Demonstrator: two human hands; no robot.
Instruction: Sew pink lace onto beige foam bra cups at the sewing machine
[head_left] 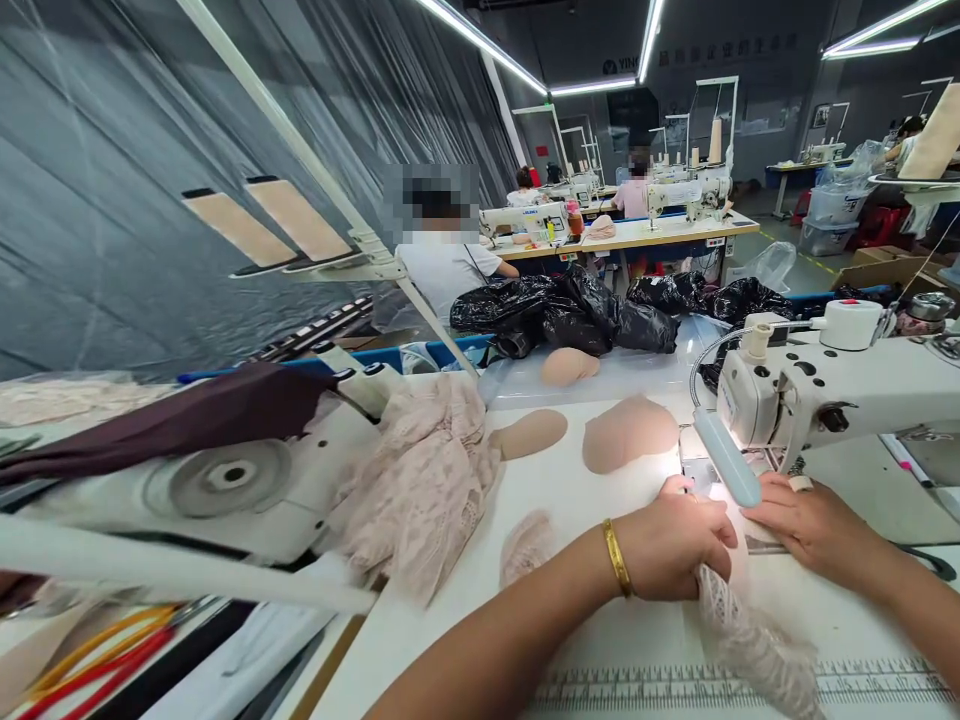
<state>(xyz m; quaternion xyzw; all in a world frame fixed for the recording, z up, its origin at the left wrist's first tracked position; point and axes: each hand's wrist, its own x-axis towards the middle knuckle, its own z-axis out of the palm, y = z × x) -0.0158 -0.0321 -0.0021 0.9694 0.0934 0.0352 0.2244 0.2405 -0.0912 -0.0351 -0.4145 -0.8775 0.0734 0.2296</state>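
Under the lamp of the white sewing machine (847,385), both hands are at the needle area. My left hand (679,540), with a gold bangle at the wrist, has its fingers curled round pale pink lace fabric (750,635), which trails down towards me over the printed ruler. My right hand (814,520) lies flat with fingers stretched out, pressing on the work beside the presser foot; a ring-like band is on one finger. The lamp head (727,460) covers part of the stitching spot. Beige bra cups (630,435) rest on the table left of the needle.
Crumpled lace (427,480) lies at the left by another machine (232,480) under dark cloth. Black plastic bags (562,310) are heaped behind the table. Thread cones (296,215) stand on a rack. Scissors with red and yellow handles (112,650) sit lower left. A co-worker (442,265) sits ahead.
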